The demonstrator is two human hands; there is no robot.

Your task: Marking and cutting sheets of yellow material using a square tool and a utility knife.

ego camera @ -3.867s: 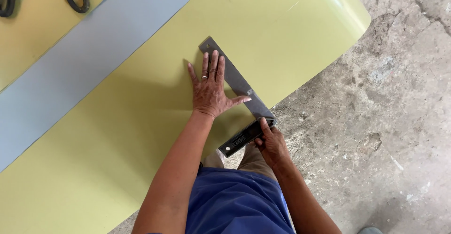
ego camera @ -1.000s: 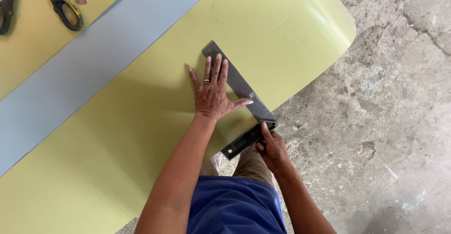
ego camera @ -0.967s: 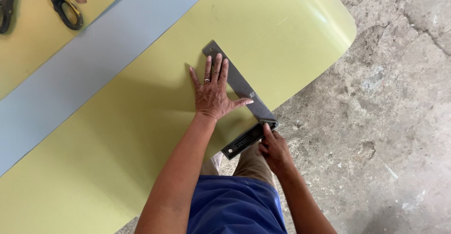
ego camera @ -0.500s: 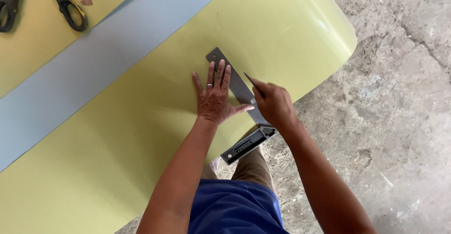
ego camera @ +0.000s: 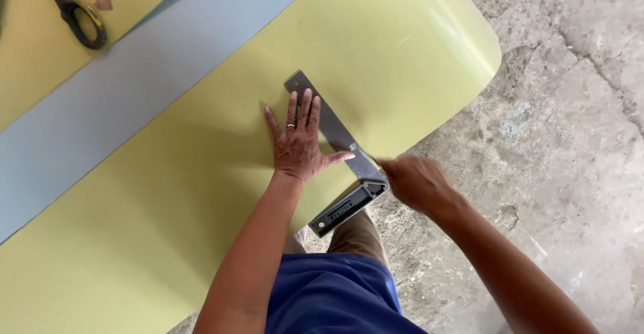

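Cracked concrete floor (ego camera: 570, 106) under yellow sheet (ego camera: 168, 200); left hand (ego camera: 300, 143) spread flat on square (ego camera: 342, 153); right hand (ego camera: 419, 183) blurred, grip unclear.

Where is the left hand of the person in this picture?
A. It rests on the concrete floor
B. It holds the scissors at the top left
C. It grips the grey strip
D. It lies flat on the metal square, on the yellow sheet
D: the left hand is spread flat, fingers on the blade of the metal square, which lies on the yellow sheet.
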